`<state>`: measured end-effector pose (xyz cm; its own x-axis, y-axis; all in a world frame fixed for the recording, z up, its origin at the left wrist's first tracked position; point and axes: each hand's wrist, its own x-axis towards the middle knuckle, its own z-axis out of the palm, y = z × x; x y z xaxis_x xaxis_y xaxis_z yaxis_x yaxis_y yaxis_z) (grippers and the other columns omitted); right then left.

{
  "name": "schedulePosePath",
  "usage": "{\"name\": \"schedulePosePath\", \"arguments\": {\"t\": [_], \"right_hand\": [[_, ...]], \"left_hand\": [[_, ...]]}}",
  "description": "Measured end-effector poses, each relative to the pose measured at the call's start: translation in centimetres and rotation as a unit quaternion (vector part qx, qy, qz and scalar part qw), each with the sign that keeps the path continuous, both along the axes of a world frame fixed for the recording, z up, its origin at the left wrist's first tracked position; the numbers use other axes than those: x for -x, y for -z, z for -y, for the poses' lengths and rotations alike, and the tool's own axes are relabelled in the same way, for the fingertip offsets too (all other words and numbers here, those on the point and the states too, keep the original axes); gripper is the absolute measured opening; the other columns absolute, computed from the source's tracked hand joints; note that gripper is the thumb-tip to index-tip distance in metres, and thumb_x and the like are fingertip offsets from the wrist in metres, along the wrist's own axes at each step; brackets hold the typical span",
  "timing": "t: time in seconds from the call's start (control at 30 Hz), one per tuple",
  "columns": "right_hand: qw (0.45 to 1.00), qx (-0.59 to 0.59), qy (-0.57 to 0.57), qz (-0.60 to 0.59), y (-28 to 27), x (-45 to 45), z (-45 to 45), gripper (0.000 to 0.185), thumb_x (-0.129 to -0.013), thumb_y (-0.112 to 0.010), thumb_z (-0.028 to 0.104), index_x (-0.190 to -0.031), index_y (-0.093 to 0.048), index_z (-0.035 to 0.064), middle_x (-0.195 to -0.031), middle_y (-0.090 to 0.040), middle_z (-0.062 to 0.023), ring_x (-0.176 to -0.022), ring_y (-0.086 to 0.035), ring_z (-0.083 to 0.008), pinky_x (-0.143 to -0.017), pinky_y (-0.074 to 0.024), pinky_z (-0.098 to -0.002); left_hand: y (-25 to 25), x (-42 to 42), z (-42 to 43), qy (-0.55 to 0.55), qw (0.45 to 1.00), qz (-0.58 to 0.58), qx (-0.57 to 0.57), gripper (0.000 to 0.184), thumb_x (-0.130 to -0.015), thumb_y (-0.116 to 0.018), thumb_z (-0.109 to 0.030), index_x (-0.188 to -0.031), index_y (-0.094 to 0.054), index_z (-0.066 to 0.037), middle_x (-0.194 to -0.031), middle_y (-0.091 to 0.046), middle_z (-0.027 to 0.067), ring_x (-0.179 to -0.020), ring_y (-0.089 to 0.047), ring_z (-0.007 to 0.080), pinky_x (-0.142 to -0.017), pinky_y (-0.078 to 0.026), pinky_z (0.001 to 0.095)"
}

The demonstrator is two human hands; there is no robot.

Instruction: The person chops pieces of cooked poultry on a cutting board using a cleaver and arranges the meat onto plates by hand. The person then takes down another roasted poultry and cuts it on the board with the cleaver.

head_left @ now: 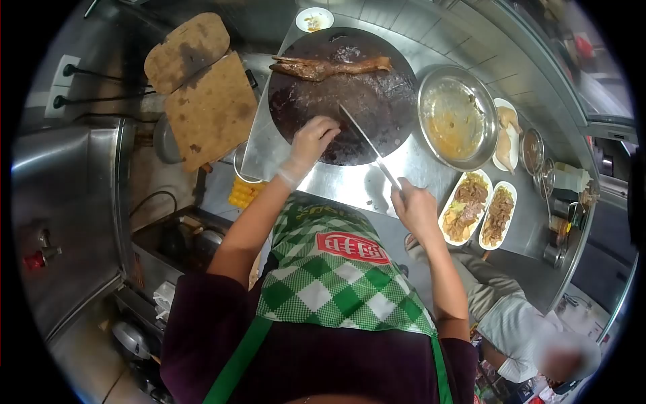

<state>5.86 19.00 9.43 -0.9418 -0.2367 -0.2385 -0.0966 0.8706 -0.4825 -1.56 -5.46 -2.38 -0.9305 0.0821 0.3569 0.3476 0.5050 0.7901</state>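
My right hand [414, 207] grips the handle of a knife [367, 140], its narrow-looking blade slanting up and left over the round dark chopping board [296, 111]. My left hand [313, 143], in a thin clear plastic glove, rests at the board's near left edge, left of the blade. Its fingers are curled together; whatever may be under them is hidden. Along the far side of the board lies a long brown piece of roasted meat [330, 68], apart from both hands and the knife.
Right of the board stands a metal bowl [425, 111] with oily residue. Beyond it are a plate of pale poultry pieces [505, 135] and two oval dishes of sliced meat [465, 209]. A small white dish [315, 19] sits behind. Another person [515, 316] is at lower right.
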Motion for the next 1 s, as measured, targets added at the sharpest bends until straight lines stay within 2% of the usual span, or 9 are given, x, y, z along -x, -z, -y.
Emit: {"name": "schedulePosePath", "arguments": {"t": [0.17, 0.37, 0.47, 0.67, 0.77, 0.87, 1.0], "right_hand": [[0.996, -0.05, -0.063, -0.035, 0.8, 0.2, 0.2, 0.016, -0.086, -0.056, 0.017, -0.094, -0.06, 0.0041, -0.066, -0.064, -0.0177, -0.061, -0.064, -0.0359, -0.057, -0.0518, -0.0439], [0.993, -0.08, -0.081, 0.037, 0.6, 2.0, 1.3, 0.015, -0.085, -0.055, 0.014, -0.093, -0.058, 0.0023, -0.065, -0.062, -0.02, -0.062, -0.062, -0.0385, -0.059, -0.0496, -0.0476], [0.993, -0.088, -0.072, 0.039, 2.3, 3.9, 2.7, 0.021, -0.089, -0.05, 0.019, -0.09, -0.06, 0.0001, -0.066, -0.062, -0.0237, -0.065, -0.065, -0.0383, -0.06, -0.0516, -0.0469], [0.998, -0.034, -0.031, 0.037, 2.6, 3.5, 0.3, 0.022, -0.087, -0.052, 0.018, -0.098, -0.062, 0.0021, -0.067, -0.064, -0.0209, -0.068, -0.064, -0.0389, -0.065, -0.0513, -0.0469], [0.997, -0.05, -0.039, 0.035, 0.2, 2.7, -0.3, 0.022, -0.086, -0.054, 0.017, -0.101, -0.063, 0.0039, -0.068, -0.064, -0.0192, -0.067, -0.064, -0.0381, -0.066, -0.0517, -0.0461], [0.996, -0.059, -0.067, -0.012, -0.1, 2.0, 0.0, 0.019, -0.084, -0.055, 0.015, -0.098, -0.062, 0.0029, -0.068, -0.064, -0.0196, -0.065, -0.064, -0.0375, -0.064, -0.0516, -0.0464], [0.992, -0.085, -0.094, 0.009, -0.2, 2.1, -0.3, 0.017, -0.084, -0.055, 0.015, -0.094, -0.061, 0.0017, -0.067, -0.063, -0.0208, -0.064, -0.064, -0.0375, -0.061, -0.0516, -0.0462]], "left_hand": [[-0.1, 0.0, 0.2, -0.003, 1.0, 0.005, 0.03, 0.012, -0.076, -0.067, 0.0, -0.088, -0.065, 0.0, -0.091, -0.064, 0.0127, -0.083, -0.063, 0.0312, -0.071, -0.051, 0.0352], [0.1, 0.4, 0.0, -0.012, 0.999, 0.011, 0.034, 0.013, -0.076, -0.067, 0.0, -0.089, -0.066, -0.001, -0.091, -0.063, 0.0127, -0.082, -0.063, 0.0325, -0.07, -0.052, 0.0365], [0.5, 0.7, 0.0, -0.012, 0.999, 0.014, 0.037, 0.013, -0.077, -0.067, -0.003, -0.09, -0.067, -0.002, -0.09, -0.064, 0.0119, -0.08, -0.064, 0.0314, -0.068, -0.052, 0.0357], [-0.1, 0.7, -0.2, -0.017, 0.999, -0.014, 0.025, 0.011, -0.079, -0.068, -0.006, -0.09, -0.068, -0.003, -0.088, -0.065, 0.0099, -0.078, -0.064, 0.0295, -0.067, -0.052, 0.0344], [0.2, 0.4, -0.3, -0.021, 0.999, -0.013, 0.024, 0.012, -0.079, -0.068, -0.005, -0.09, -0.068, -0.003, -0.089, -0.065, 0.01, -0.078, -0.064, 0.0297, -0.067, -0.052, 0.0345], [0.2, 0.3, -0.3, -0.024, 0.999, -0.015, 0.037, 0.013, -0.078, -0.067, -0.004, -0.091, -0.067, -0.003, -0.089, -0.064, 0.0107, -0.079, -0.064, 0.0307, -0.067, -0.052, 0.0351], [-0.1, 0.3, -0.1, -0.018, 0.999, -0.008, 0.04, 0.015, -0.077, -0.067, -0.002, -0.092, -0.067, -0.002, -0.09, -0.064, 0.0117, -0.079, -0.063, 0.0319, -0.067, -0.052, 0.0359]]}}
